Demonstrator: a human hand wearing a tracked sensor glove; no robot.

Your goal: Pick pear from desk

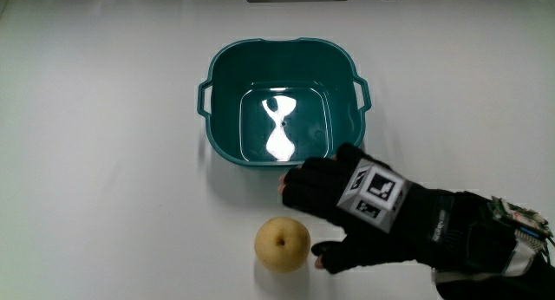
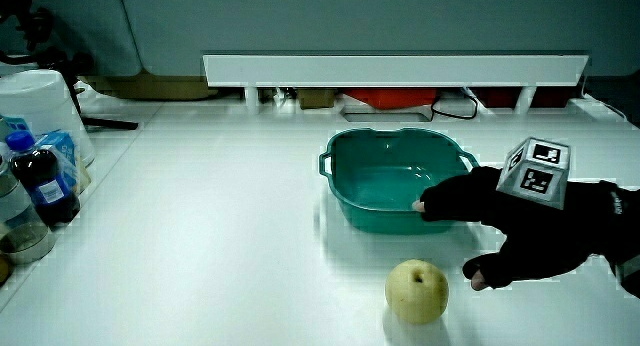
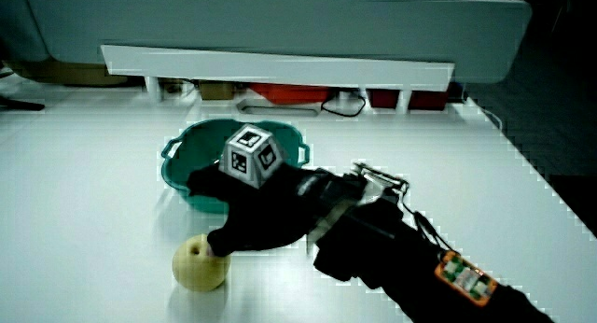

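Note:
A pale yellow pear [image 1: 282,244] lies on the white table, nearer to the person than the teal basin [image 1: 227,137]. Both side views show the pear too [image 2: 417,291] [image 3: 199,262]. The gloved hand [image 1: 334,215] hovers beside the pear, its fingers spread and holding nothing; the thumb tip sits close to the pear and the fingertips reach toward the basin's near rim. The patterned cube [image 2: 538,170] rides on the hand's back. The hand [image 3: 256,216] is apart from the pear.
The teal basin [image 2: 345,201] has two handles and nothing in it. A dark bottle [image 2: 40,181] and a white container [image 2: 40,106] stand at the table's edge in a side view. A low white partition [image 2: 395,68] runs along the table, with a cable [image 3: 340,105] below it.

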